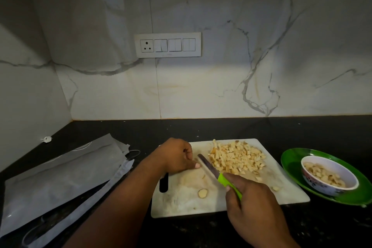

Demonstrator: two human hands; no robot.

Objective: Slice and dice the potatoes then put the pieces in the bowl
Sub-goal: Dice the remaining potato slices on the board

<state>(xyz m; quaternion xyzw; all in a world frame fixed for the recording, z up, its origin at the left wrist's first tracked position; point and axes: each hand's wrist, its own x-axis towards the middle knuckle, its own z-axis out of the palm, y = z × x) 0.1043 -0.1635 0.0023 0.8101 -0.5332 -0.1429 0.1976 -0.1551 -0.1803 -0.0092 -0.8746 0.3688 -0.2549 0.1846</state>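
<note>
My right hand [253, 205] grips the green-handled knife [219, 175]; left fingers [194, 165] curl, seemingly pinching a potato sliver. Diced potato [237, 157] at one o'clock looks light, slippery: scoop underneath.

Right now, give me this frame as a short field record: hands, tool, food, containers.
left hand: left hand curled on the white plastic cutting board; what it holds is hidden
right hand: right hand grips the green-handled knife
diced: pile of pale potato cubes on the board
stray: round potato slice
bowl: white patterned bowl, some pieces inside, on the green round plate
</note>
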